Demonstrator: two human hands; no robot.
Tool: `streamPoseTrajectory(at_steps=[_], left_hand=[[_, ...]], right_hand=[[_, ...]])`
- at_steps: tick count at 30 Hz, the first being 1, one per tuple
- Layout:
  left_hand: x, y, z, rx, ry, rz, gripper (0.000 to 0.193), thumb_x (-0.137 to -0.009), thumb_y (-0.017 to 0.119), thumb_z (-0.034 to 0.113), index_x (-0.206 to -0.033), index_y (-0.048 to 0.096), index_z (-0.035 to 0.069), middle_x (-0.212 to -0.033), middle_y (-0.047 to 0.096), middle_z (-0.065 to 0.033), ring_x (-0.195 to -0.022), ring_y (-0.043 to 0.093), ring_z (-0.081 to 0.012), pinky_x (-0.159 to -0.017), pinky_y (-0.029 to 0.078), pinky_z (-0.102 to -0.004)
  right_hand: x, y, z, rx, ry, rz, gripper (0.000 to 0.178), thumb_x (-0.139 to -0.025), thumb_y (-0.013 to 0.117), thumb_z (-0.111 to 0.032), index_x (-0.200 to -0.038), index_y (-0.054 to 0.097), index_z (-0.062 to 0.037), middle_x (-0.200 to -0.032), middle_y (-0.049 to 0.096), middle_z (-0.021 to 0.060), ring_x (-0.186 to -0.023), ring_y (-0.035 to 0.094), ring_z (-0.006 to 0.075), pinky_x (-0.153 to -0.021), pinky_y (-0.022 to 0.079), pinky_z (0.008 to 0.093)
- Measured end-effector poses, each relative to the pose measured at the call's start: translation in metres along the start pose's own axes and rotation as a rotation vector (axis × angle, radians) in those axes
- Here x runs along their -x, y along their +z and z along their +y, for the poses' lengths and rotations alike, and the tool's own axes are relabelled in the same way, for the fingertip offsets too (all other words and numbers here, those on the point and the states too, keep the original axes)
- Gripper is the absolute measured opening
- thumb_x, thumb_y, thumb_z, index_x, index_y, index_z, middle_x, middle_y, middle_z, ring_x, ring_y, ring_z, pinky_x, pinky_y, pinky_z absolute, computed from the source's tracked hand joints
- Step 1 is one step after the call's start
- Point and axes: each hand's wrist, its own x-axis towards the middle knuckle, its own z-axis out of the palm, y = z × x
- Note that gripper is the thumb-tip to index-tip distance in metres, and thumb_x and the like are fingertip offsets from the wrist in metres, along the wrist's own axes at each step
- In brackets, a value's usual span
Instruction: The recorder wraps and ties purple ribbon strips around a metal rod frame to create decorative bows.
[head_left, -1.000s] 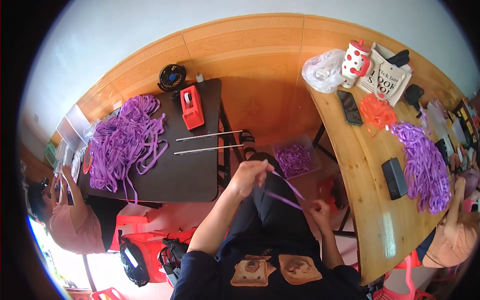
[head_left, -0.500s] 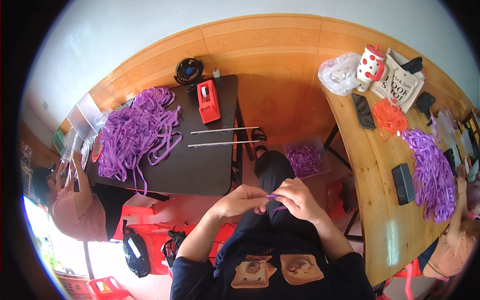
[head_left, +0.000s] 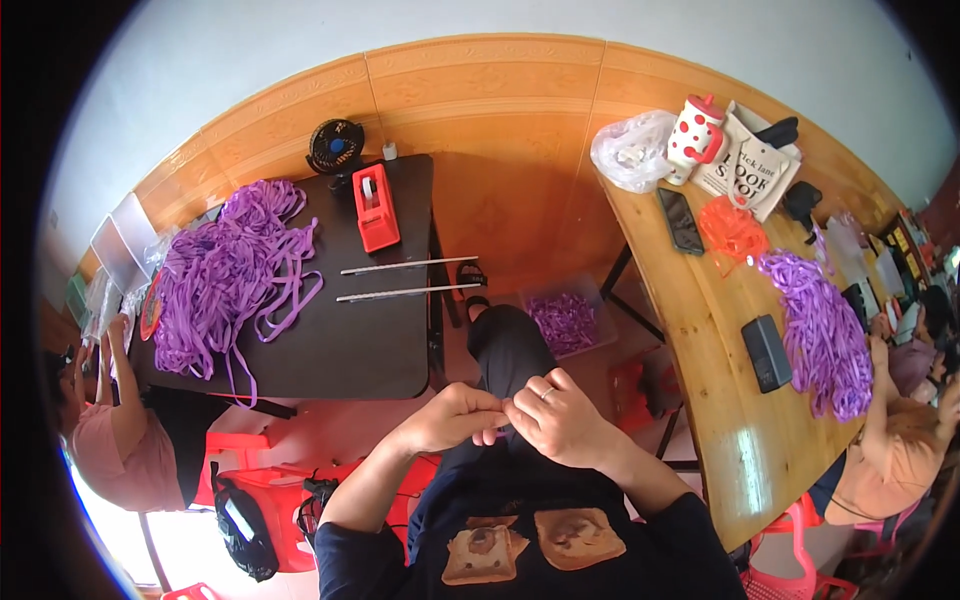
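Above my lap, both hands meet with fingertips pinched together. My left hand (head_left: 452,417) is closed, its thumb and fingers touching those of the other hand. My right hand (head_left: 562,420), with a ring on one finger, is closed against it. Only a sliver of purple ribbon (head_left: 502,432) shows beneath the fingers; most of it is hidden by them. Beyond my knee, a clear plastic box (head_left: 607,330) on the floor holds short purple ribbon pieces (head_left: 562,322).
The black table (head_left: 370,345) at left bears a purple ribbon heap (head_left: 225,285), red tape dispenser (head_left: 376,208), fan (head_left: 336,147) and two thin rods (head_left: 408,293). The wooden table (head_left: 690,330) at right carries another ribbon bundle (head_left: 818,335) and phone (head_left: 681,221). People sit at both sides.
The view has shifted, so the tables sit farther left. My hands have drawn closer together, and my right hand has turned over the ribbon, which now shows far less.
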Motion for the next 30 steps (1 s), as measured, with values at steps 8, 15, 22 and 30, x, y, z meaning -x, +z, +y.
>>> streamPoseTrajectory(at_steps=[8,15,22,30], left_hand=[[0.015,-0.003,0.002,0.036,0.119,0.031,0.015,-0.089,0.059,0.008,-0.082,0.067,-0.002,-0.056,0.053,-0.0002,-0.051,0.045,-0.0047,-0.046,0.035,-0.0211],[0.063,-0.058,0.048,0.629,0.804,0.510,0.022,-0.090,0.056,0.020,-0.091,0.061,-0.002,-0.067,0.060,-0.0135,-0.060,0.056,-0.0232,-0.060,0.043,-0.0336],[0.132,-0.140,-0.001,0.853,0.970,0.604,0.023,-0.095,0.049,0.016,-0.115,0.056,0.007,-0.112,0.061,-0.0105,-0.098,0.059,-0.0266,-0.078,0.050,-0.0366],[0.168,-0.169,-0.068,1.003,0.934,0.864,0.019,-0.093,0.053,0.014,-0.108,0.061,0.007,-0.106,0.064,-0.0079,-0.092,0.061,-0.0210,-0.071,0.043,-0.0326]], right_hand=[[-0.005,-0.015,0.014,-0.470,0.071,0.291,0.017,-0.065,0.064,-0.001,-0.082,0.061,-0.0024,-0.073,0.055,0.0052,-0.066,0.053,0.0213,-0.062,0.038,0.0338],[0.023,-0.043,0.095,-1.762,0.603,1.147,0.014,-0.091,0.056,-0.014,-0.094,0.060,-0.0002,-0.083,0.059,0.0065,-0.081,0.055,0.0193,-0.077,0.045,0.0324],[0.067,-0.028,0.126,-1.970,0.595,1.423,0.015,-0.091,0.056,-0.018,-0.100,0.060,-0.0065,-0.085,0.062,0.0045,-0.087,0.056,0.0196,-0.077,0.045,0.0346],[0.080,-0.010,0.118,-2.064,0.660,1.564,0.013,-0.089,0.059,-0.018,-0.096,0.064,-0.0082,-0.091,0.067,0.0044,-0.093,0.060,0.0205,-0.080,0.046,0.0353]])
